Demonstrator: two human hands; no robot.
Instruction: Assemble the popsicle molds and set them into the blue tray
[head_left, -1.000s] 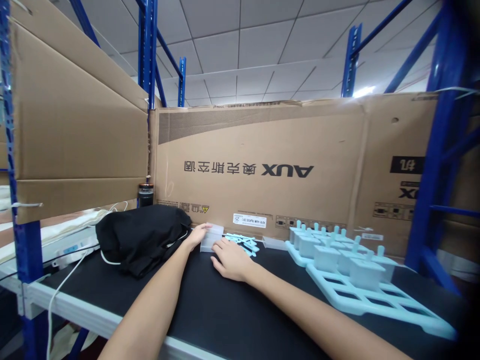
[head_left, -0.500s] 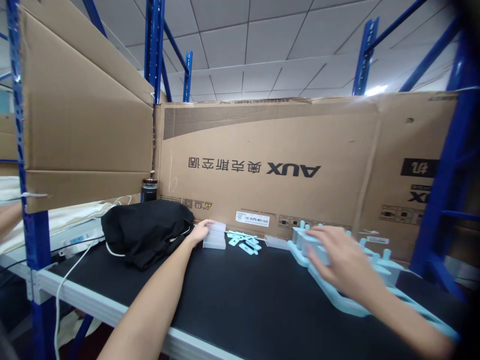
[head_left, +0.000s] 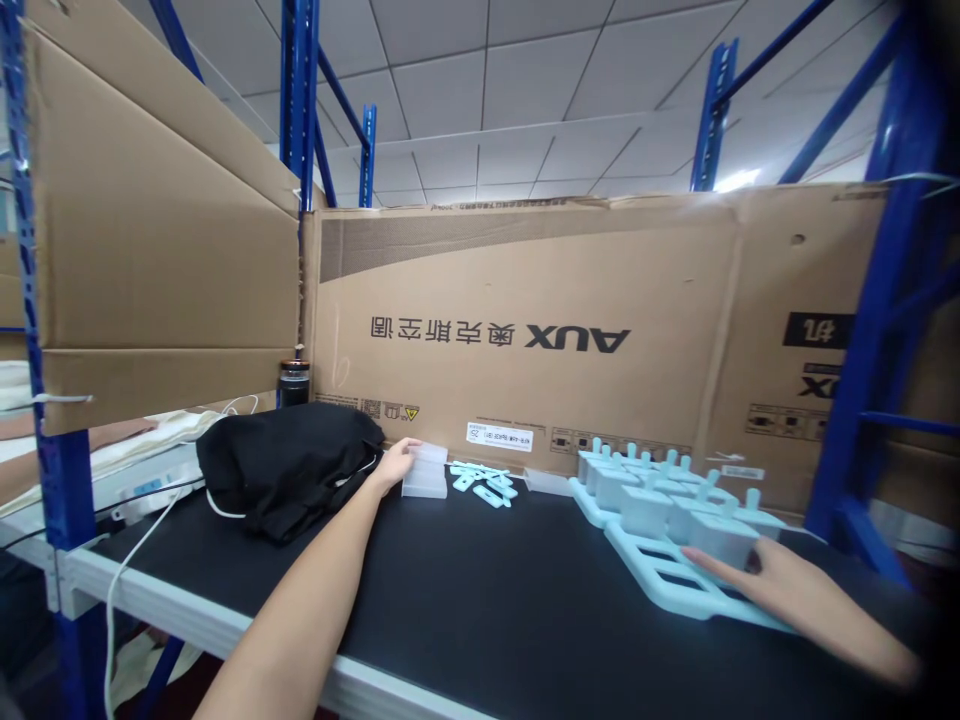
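My left hand (head_left: 394, 465) is at the left side of a small stack of frosted clear plastic boxes (head_left: 425, 482), its fingers curled against their edge. Beside the boxes lies a loose pile of light-blue flat sticks (head_left: 484, 482). Over on the right, a light-blue tray (head_left: 667, 590) carries rows of ice pop moulds (head_left: 645, 512) with upright handles. My right hand (head_left: 787, 590) is closed around the nearest ice pop mould (head_left: 721, 540), thumb along its front and the other fingers mostly hidden behind it. Empty slots show at the tray's near end.
A black cloth bundle (head_left: 289, 465) lies left of my left hand, with a dark jar (head_left: 294, 382) behind it. A printed cardboard panel (head_left: 510, 270) closes off the back. Blue rack posts (head_left: 862, 350) stand at the sides. Another person's arm (head_left: 19, 475) shows at far left.
My right hand has moved from above the mould rows down and toward me, to the nearest mould, uncovering the rows. My left hand stays at the clear boxes.
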